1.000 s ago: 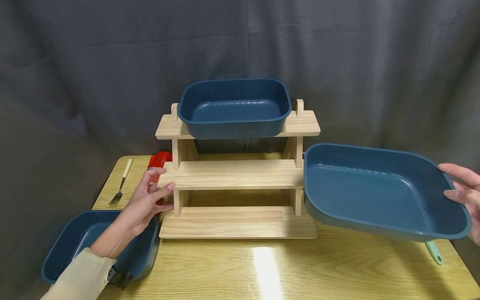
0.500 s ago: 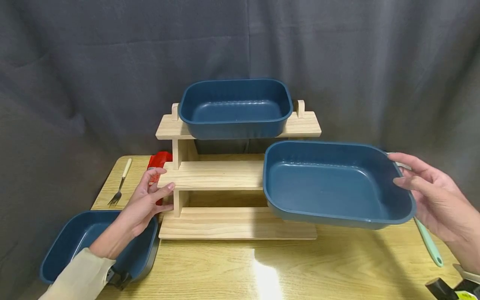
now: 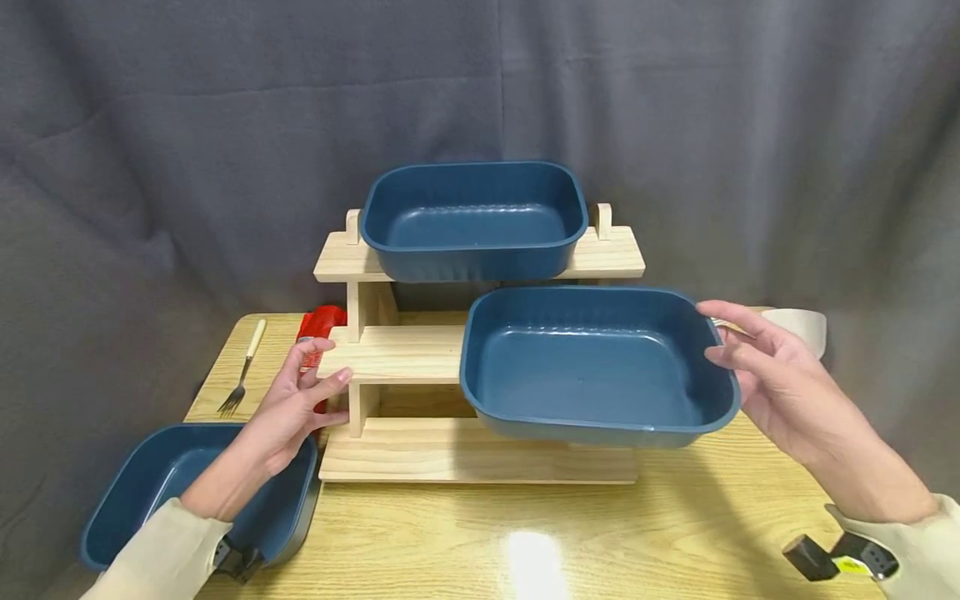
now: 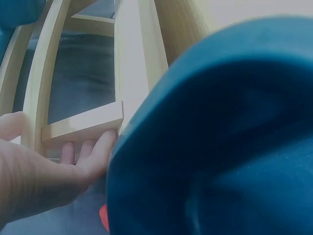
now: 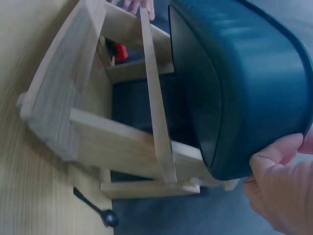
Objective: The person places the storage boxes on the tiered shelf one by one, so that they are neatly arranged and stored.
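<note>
A stepped wooden display stand (image 3: 397,354) has three tiers, and my left hand (image 3: 281,421) holds the left end of its middle tier. In the left wrist view, fingers (image 4: 100,152) lie against the wood. My right hand (image 3: 795,400) pinches the right rim of an empty blue plastic bin (image 3: 592,429), thumb inside the wall. That bin hangs over the right part of the middle tier; the right wrist view shows a gap between its base and the board. Another empty blue bin (image 3: 472,265) sits on the top tier.
A third blue bin (image 3: 123,508) stands at the table's left, partly under my left forearm. Behind are a fork (image 3: 246,367) and a red packet (image 3: 324,319). A white bowl (image 3: 802,327) is behind my right hand. A dark round-ended utensil (image 5: 110,218) shows in the right wrist view.
My right hand has carried the blue bin leftward from beside the stand to over its middle tier. The left hand has kept its hold on the stand.
</note>
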Demonstrator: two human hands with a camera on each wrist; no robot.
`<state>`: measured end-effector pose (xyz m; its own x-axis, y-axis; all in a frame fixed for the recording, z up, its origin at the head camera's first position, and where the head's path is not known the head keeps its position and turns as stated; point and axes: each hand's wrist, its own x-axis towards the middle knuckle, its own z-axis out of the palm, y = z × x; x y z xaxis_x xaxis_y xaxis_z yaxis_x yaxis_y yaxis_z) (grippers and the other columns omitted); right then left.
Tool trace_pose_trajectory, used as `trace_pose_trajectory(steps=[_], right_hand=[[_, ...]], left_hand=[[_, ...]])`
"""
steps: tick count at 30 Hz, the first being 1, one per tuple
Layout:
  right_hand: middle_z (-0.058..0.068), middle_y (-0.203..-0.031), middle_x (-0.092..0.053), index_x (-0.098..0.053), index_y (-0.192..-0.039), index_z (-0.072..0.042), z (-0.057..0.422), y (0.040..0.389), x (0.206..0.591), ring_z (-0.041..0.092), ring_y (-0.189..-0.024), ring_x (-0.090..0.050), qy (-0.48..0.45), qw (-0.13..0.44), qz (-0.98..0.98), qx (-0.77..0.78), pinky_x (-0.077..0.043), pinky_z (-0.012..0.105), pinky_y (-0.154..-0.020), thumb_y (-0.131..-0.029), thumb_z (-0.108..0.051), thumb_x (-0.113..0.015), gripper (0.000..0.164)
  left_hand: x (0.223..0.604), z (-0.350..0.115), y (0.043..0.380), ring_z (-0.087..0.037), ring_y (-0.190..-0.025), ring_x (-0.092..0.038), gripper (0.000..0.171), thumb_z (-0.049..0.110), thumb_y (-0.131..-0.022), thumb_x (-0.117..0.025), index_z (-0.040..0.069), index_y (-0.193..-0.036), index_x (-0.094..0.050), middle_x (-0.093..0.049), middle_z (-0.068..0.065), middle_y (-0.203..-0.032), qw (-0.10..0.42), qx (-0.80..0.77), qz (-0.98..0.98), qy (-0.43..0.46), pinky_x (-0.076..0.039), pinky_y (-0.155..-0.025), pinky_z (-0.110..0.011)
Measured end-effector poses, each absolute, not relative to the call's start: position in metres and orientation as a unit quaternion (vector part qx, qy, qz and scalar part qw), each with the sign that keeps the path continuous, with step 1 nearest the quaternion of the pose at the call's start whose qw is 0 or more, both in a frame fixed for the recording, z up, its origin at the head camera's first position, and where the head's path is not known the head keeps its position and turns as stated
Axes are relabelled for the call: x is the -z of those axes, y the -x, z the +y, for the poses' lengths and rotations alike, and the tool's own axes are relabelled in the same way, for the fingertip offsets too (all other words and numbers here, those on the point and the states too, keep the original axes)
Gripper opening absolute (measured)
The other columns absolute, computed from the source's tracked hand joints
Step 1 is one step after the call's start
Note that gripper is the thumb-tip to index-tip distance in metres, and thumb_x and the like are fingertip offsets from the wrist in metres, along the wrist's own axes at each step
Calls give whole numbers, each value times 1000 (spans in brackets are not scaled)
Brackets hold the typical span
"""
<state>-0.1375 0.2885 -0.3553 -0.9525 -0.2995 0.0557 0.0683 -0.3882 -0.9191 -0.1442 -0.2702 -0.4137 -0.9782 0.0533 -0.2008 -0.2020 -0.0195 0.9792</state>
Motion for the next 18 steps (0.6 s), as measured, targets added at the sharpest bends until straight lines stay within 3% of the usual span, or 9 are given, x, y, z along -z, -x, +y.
trace_pose_trajectory(steps=[11,18], right_hand=[[5,-102,-62,-69,-138,-11,239,146,353,16,-86,-70,90,120,539,829,-63,29,-80,-107,13,-51,43],[5,-106,-59,-69,-137,-14,211,152,354,14,-93,-66,73,117,575,807,-59,18,-77,-107,10,-55,42]], left_hand=[[415,-271,144,-28,-118,-57,44,19,-110,-70,33,-142,-43,-55,-9,-129,88,-712,695,54,-61,-90,-49],[416,-271,145,-27,-115,-60,46,20,-109,-72,31,-143,-44,-58,-7,-123,85,-709,698,55,-60,-90,-49]])
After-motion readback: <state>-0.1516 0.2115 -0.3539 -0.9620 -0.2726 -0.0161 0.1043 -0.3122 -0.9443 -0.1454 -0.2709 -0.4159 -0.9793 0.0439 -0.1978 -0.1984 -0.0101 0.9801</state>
